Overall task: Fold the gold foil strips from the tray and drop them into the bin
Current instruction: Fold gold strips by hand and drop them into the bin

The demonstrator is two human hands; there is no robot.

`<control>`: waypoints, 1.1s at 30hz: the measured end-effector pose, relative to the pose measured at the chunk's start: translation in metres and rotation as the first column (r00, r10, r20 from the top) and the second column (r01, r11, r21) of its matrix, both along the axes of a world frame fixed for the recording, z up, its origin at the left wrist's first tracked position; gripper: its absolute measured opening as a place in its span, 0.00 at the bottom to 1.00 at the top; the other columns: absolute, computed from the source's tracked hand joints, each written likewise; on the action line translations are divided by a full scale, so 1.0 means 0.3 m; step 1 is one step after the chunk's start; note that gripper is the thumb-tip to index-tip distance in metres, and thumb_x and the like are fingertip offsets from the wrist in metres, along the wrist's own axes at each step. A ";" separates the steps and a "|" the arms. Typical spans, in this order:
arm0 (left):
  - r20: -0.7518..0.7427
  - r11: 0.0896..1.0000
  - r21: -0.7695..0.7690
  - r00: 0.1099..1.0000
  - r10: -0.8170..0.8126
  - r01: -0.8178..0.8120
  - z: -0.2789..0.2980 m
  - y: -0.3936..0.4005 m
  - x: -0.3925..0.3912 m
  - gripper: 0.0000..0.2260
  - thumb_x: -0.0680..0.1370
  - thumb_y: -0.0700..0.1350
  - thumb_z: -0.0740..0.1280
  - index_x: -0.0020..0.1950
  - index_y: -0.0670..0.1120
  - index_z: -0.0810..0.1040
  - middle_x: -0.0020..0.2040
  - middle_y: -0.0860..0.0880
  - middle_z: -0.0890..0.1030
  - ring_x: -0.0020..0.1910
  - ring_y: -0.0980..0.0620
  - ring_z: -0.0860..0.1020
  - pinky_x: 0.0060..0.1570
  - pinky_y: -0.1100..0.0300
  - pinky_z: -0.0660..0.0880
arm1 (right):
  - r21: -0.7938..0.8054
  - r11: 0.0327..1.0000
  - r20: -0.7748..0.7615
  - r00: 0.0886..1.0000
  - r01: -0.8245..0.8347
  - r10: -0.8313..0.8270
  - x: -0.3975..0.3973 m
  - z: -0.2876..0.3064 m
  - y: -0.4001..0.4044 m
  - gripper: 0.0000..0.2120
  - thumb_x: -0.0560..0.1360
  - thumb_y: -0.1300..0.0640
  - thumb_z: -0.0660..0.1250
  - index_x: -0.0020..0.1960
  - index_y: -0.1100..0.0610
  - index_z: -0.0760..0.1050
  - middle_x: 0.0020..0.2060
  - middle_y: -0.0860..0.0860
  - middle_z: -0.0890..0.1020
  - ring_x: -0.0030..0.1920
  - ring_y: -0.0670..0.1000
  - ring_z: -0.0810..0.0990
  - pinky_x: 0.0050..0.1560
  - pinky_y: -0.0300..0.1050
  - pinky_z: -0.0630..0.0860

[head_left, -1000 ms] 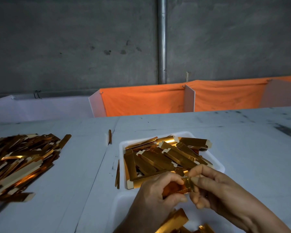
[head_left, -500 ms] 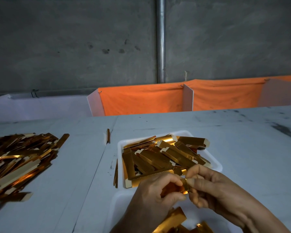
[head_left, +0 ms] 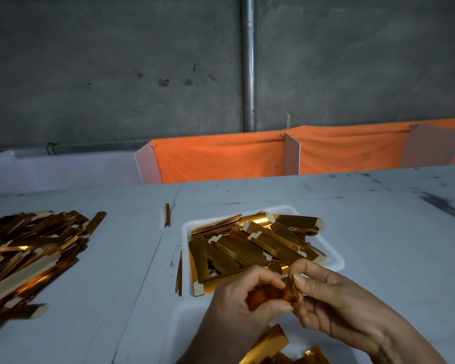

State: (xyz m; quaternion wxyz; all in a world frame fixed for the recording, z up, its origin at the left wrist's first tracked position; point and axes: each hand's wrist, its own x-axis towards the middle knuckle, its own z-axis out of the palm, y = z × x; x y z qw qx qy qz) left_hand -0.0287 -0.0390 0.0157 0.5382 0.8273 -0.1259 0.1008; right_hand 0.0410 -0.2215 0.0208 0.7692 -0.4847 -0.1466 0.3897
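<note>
Both hands [head_left: 294,298] pinching foil strip [head_left: 273,294], tray [head_left: 334,258] edge (near)

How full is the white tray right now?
Still well stocked: the white tray holds a crisscrossed heap of gold foil strips, some overhanging its rim.

Bare bench [head_left: 378,232] lies open right of the tray [head_left: 334,261] and between it and the strip pile [head_left: 29,253] at left. Two loose strips [head_left: 179,271] edge that gap. Orange dividers [head_left: 221,158] wall the far side.
</note>
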 end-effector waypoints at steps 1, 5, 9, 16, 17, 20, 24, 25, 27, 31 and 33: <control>-0.002 1.000 -0.002 1.000 0.001 -0.001 0.000 0.003 0.001 0.14 0.66 0.61 0.69 0.51 0.64 0.75 0.52 0.63 0.79 0.55 0.61 0.77 0.52 0.62 0.77 | 0.005 1.000 -0.001 1.000 -0.006 0.006 -0.001 0.000 -0.001 0.18 0.59 0.58 0.83 0.42 0.60 0.79 0.32 0.59 0.76 0.29 0.53 0.79 0.29 0.42 0.79; 0.007 1.000 0.017 1.000 -0.001 0.001 -0.002 0.011 0.002 0.13 0.67 0.61 0.69 0.50 0.65 0.76 0.53 0.64 0.78 0.56 0.62 0.76 0.53 0.63 0.76 | -0.031 0.999 0.016 1.000 -0.008 0.008 -0.003 0.006 -0.004 0.16 0.61 0.58 0.81 0.43 0.61 0.79 0.33 0.61 0.77 0.31 0.53 0.80 0.31 0.43 0.80; 0.053 0.999 0.033 0.998 -0.023 0.021 -0.001 0.010 0.002 0.14 0.68 0.62 0.69 0.52 0.65 0.75 0.54 0.64 0.78 0.57 0.61 0.76 0.54 0.64 0.76 | -0.049 0.998 0.023 0.999 0.035 -0.034 -0.007 0.013 -0.001 0.06 0.70 0.61 0.75 0.42 0.61 0.79 0.32 0.60 0.76 0.30 0.53 0.80 0.30 0.42 0.80; -0.035 1.000 0.004 0.999 -0.029 0.029 0.004 0.018 0.007 0.11 0.70 0.56 0.71 0.50 0.64 0.76 0.51 0.61 0.80 0.54 0.61 0.78 0.51 0.65 0.76 | -0.052 0.993 -0.010 0.994 0.104 -0.104 -0.016 0.008 0.023 0.02 0.69 0.62 0.70 0.37 0.61 0.79 0.29 0.59 0.75 0.26 0.51 0.78 0.26 0.40 0.78; -0.048 0.999 0.025 0.998 -0.027 0.029 0.004 0.019 0.006 0.11 0.70 0.57 0.71 0.50 0.65 0.75 0.51 0.62 0.80 0.54 0.62 0.77 0.51 0.65 0.76 | -0.062 0.994 -0.014 0.995 0.094 -0.095 -0.012 0.006 0.020 0.03 0.69 0.62 0.70 0.36 0.61 0.79 0.29 0.59 0.75 0.26 0.51 0.78 0.26 0.40 0.78; -0.090 0.991 0.129 0.996 -0.010 0.021 0.002 0.008 0.007 0.11 0.71 0.57 0.71 0.49 0.68 0.74 0.48 0.69 0.77 0.52 0.68 0.74 0.46 0.75 0.71 | -0.200 0.976 0.060 0.995 0.090 -0.079 -0.004 0.004 0.008 0.05 0.67 0.61 0.72 0.37 0.61 0.77 0.29 0.60 0.77 0.27 0.52 0.79 0.26 0.39 0.76; -0.232 0.981 0.187 0.973 -0.007 0.052 -0.002 -0.013 0.019 0.09 0.71 0.55 0.71 0.46 0.66 0.73 0.41 0.66 0.77 0.44 0.69 0.74 0.39 0.76 0.69 | -0.437 0.891 0.179 0.983 0.125 -0.050 0.003 0.003 -0.012 0.09 0.69 0.56 0.72 0.41 0.61 0.75 0.31 0.59 0.80 0.30 0.52 0.81 0.28 0.39 0.76; -0.278 0.980 0.179 0.960 -0.038 0.091 -0.003 -0.016 0.024 0.09 0.71 0.54 0.71 0.46 0.64 0.73 0.40 0.63 0.77 0.42 0.66 0.75 0.41 0.74 0.69 | -0.469 0.870 0.205 0.977 0.152 -0.060 0.005 0.003 -0.011 0.09 0.71 0.56 0.70 0.42 0.61 0.75 0.31 0.58 0.80 0.30 0.51 0.80 0.29 0.39 0.76; -0.346 0.971 0.172 0.933 -0.099 0.167 0.001 -0.021 0.028 0.10 0.72 0.53 0.72 0.50 0.58 0.75 0.45 0.58 0.81 0.44 0.63 0.77 0.44 0.70 0.73 | -0.457 0.837 0.277 0.942 0.302 -0.189 0.015 0.001 -0.012 0.08 0.75 0.56 0.68 0.43 0.61 0.76 0.29 0.56 0.79 0.28 0.49 0.79 0.30 0.39 0.75; -0.219 0.968 0.244 0.976 0.002 0.052 0.001 0.002 0.031 0.10 0.75 0.59 0.64 0.50 0.56 0.78 0.45 0.59 0.80 0.48 0.67 0.76 0.44 0.74 0.72 | -0.324 0.699 0.400 0.762 0.638 -0.509 0.027 -0.003 -0.020 0.09 0.78 0.56 0.64 0.43 0.59 0.78 0.29 0.54 0.80 0.29 0.48 0.79 0.32 0.38 0.76; -0.063 0.937 0.326 0.986 0.152 -0.124 -0.006 0.023 0.036 0.08 0.79 0.58 0.58 0.51 0.59 0.75 0.45 0.63 0.77 0.49 0.71 0.73 0.43 0.77 0.69 | -0.322 0.593 0.630 0.635 0.738 -0.447 0.026 -0.020 0.001 0.08 0.79 0.53 0.63 0.43 0.50 0.79 0.34 0.48 0.83 0.37 0.45 0.81 0.40 0.37 0.76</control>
